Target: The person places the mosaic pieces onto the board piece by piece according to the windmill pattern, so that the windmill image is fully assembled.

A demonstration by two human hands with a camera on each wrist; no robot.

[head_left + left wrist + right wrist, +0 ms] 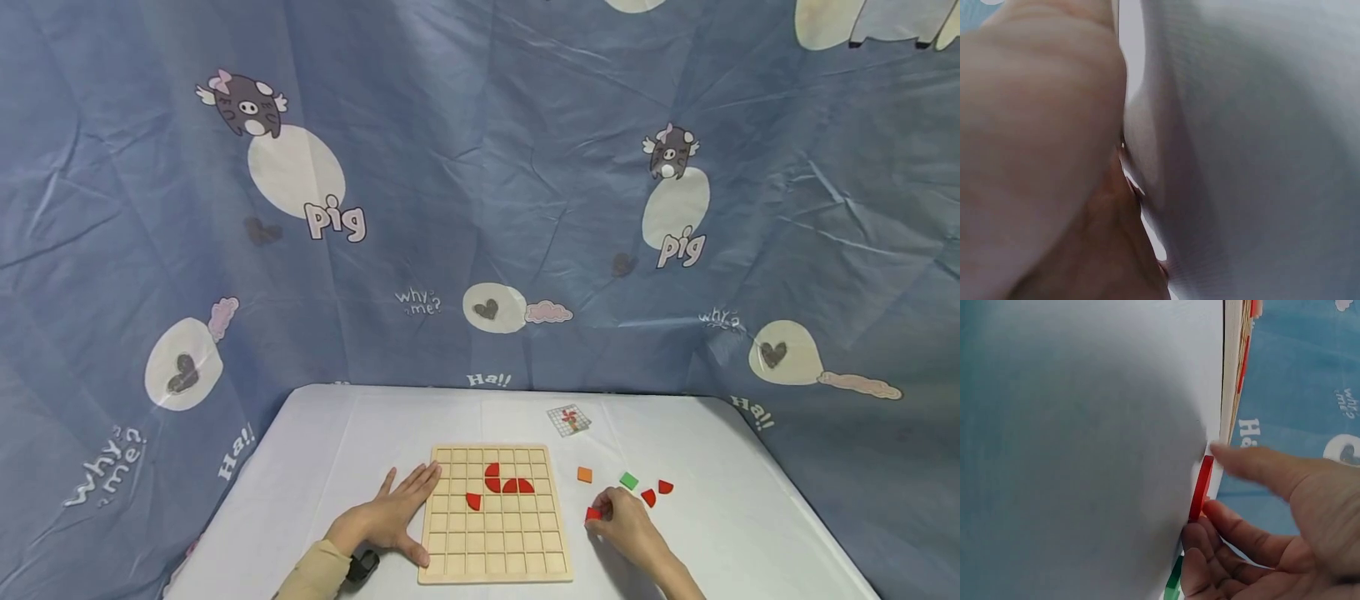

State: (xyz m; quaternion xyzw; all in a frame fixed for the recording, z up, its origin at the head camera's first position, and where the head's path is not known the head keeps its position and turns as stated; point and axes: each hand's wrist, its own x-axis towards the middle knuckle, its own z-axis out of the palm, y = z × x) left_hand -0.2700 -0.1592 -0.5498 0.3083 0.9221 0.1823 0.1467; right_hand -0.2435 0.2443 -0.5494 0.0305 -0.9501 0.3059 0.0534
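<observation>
A square wooden grid board lies on the table, with several red quarter-circle pieces in its upper cells and one more red quarter-circle left of them. My left hand lies spread along the board's left edge, fingertips at the upper side and thumb at the lower corner. To the right of the board, my right hand pinches a small red piece between thumb and fingers, low over the table. The right wrist view shows this red piece edge-on, between the thumb tip and the fingers.
An orange square, a green square and two red quarter-circles lie right of the board, around my right hand. A pattern card with a printed grid lies behind them. A blue printed curtain hangs around the white table.
</observation>
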